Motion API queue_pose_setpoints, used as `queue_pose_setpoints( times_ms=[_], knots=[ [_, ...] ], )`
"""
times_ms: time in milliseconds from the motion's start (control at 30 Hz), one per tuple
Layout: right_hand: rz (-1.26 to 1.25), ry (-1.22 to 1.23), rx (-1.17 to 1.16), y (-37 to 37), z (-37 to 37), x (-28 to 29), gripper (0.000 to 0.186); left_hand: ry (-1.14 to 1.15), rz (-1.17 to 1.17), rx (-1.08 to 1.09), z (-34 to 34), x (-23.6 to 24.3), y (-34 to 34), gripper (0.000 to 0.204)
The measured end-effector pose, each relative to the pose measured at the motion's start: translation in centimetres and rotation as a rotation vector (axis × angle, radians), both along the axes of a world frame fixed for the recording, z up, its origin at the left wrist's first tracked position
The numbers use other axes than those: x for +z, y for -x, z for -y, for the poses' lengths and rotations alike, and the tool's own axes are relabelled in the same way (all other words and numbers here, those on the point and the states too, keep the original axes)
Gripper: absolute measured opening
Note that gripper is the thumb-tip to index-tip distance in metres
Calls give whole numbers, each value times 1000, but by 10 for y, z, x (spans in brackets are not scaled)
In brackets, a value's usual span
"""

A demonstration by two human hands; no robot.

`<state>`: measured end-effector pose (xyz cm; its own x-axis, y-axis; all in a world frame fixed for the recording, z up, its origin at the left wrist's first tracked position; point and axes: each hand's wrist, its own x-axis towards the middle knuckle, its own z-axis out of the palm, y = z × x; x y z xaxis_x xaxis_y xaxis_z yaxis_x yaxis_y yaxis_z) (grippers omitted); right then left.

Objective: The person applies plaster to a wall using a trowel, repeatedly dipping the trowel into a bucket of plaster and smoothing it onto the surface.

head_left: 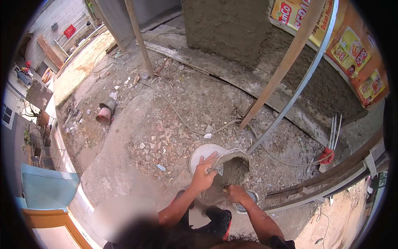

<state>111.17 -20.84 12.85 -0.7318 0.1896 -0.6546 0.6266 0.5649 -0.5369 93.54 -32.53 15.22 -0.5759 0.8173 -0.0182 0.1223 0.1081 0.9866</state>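
A round bucket [199, 158] lies tipped on its side, its mouth toward my right side. Wet grey mortar [234, 169] coats its inside and spreads at the lip. My left hand [203, 173] grips the bucket's upper side near the thin wire handle, fingers spread over the wall. My right hand [238, 194] is closed low by the mouth; what it holds is mostly hidden, only a small light end shows beside the fingers. Beneath my right forearm stands a second round container [251, 196], partly covered by the arm.
A wooden pole [286, 62] and a pale metal bar [296, 93] slant down to the ground just beyond the bucket. A hose [174, 108] crosses the rubble. Two small buckets [106, 113] lie at left. Freshly plastered wall [226, 31] stands ahead, a printed banner [350, 45] to its right.
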Motion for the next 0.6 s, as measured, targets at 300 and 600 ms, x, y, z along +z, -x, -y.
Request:
queue_pose_setpoints(
  times_ms=[300,600],
  knots=[
    [-18,-396,-60,50,1,139,41,-214,-13,100,2,146,67,52],
    [-189,-279,313,116,-76,163,36,-208,-124,192,-55,159,124,53]
  ],
)
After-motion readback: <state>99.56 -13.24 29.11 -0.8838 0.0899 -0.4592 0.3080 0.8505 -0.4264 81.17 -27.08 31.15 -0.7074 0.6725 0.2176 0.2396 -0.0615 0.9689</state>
